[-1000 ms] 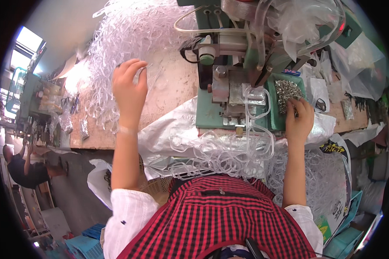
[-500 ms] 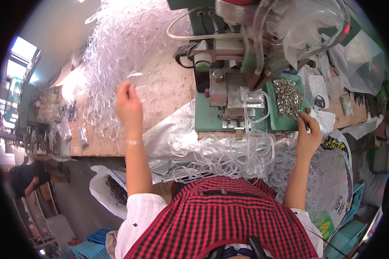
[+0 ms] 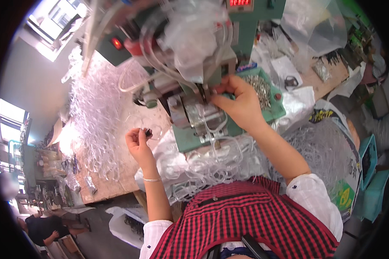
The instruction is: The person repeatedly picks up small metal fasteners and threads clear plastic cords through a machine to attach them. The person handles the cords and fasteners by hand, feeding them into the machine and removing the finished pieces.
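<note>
My left hand (image 3: 138,144) is closed above the worktable, left of a green bench press (image 3: 181,140), with a small dark piece (image 3: 148,132) pinched at its fingertips. A clear loop shows beside those fingers. My right hand (image 3: 240,103) reaches into the press, its thumb and fingertips closed together by the press head; whatever they grip is too small to make out. Clear plastic straps (image 3: 216,118) trail from the press bed toward my apron. Right of the press, a green tray (image 3: 278,108) holds many small shiny metal pieces (image 3: 259,88), partly behind my right hand.
A large heap of clear straps (image 3: 95,116) covers the table's left side. More straps fill a sack (image 3: 328,144) at my right. Clear plastic bags (image 3: 311,26) lie at the back right. Another person (image 3: 45,228) is at the far lower left.
My right hand has moved from the tray's near edge leftward to the press head. My left hand has come back from the strap heap, and a dark piece now shows in it. The view has turned.
</note>
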### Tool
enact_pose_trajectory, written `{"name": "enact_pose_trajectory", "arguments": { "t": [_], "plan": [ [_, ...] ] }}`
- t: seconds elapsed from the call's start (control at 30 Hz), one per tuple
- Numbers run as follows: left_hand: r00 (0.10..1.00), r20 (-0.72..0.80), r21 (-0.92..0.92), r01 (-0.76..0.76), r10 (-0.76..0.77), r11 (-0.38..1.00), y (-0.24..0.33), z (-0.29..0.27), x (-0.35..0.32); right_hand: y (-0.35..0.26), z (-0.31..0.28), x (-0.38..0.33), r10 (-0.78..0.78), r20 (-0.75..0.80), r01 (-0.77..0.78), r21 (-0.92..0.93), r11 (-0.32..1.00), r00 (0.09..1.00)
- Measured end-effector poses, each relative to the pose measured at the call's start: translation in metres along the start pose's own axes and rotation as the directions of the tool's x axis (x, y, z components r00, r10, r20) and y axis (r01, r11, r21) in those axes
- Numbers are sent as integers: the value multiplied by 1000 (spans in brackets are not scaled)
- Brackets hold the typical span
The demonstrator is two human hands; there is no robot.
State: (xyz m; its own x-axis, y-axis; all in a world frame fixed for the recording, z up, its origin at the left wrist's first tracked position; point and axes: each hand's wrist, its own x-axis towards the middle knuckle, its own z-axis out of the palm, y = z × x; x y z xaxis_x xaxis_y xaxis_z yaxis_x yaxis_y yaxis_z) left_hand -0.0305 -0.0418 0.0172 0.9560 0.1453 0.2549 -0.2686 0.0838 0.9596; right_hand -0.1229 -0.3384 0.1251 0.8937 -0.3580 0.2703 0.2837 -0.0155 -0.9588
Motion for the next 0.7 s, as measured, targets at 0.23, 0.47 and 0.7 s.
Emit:
{"name": "enact_pose_trajectory", "arguments": {
  "t": [0.23,0.47,0.7],
  "plan": [
    [961,10,-290,-263,277,920,85,49,-20,4,2,-4,19,27,-19,1,1000,999],
    [857,52,-383,-456,512,803,161,104,-6,-6,27,-18,111,-45,-88,357,930,993],
    [722,328,-182,-585,610,790,131,99,-43,-14,21,-19,82,-11,-80,126,989,997]
  ]
}}
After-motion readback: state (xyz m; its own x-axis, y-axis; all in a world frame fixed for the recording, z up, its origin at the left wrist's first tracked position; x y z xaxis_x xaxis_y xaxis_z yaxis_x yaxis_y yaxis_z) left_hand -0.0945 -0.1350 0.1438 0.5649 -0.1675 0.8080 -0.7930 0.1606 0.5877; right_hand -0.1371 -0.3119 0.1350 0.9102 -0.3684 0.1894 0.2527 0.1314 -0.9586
